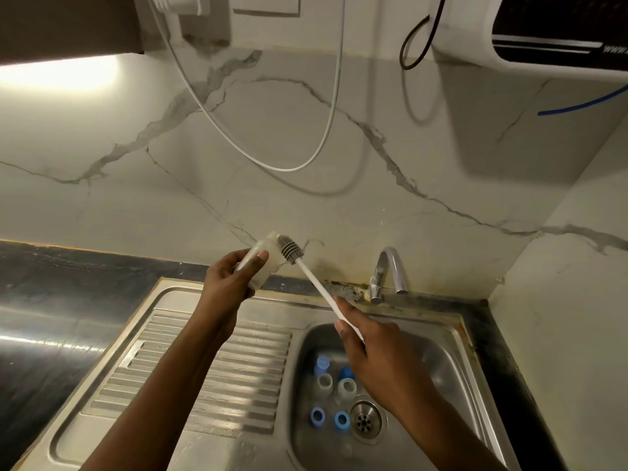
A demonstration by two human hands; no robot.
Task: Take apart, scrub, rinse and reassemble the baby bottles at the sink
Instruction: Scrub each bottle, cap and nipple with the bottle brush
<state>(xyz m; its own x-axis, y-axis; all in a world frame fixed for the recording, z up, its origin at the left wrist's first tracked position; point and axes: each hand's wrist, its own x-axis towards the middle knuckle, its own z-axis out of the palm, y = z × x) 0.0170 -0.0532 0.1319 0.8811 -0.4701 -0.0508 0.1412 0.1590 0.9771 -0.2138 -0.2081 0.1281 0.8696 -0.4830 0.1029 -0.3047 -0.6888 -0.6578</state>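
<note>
Scrubbing appears to be the step in hand. The left hand [227, 277] grips the bottle [259, 263], fingers curled round its body and the thumb pressed flat on the near side. The bottle sits tilted in that grip, raised above the back rim of the sink [441, 368]. The right hand [370, 351] holds the brush [312, 280], fingers wrapped round the low end of its white handle. The grey ribbed head lies just beyond the left thumb tip, against the bottle's upper end; whether it has entered the mouth cannot be told. Recommendation: turn the mouth squarely toward the head, brace the body with the left fingers, and move the right fingers higher up the handle for control. The bottle is clear to frosted plastic, with no teat or collar visible on it. Blue rings [317, 416] lie in the basin below the right fingers.
</note>
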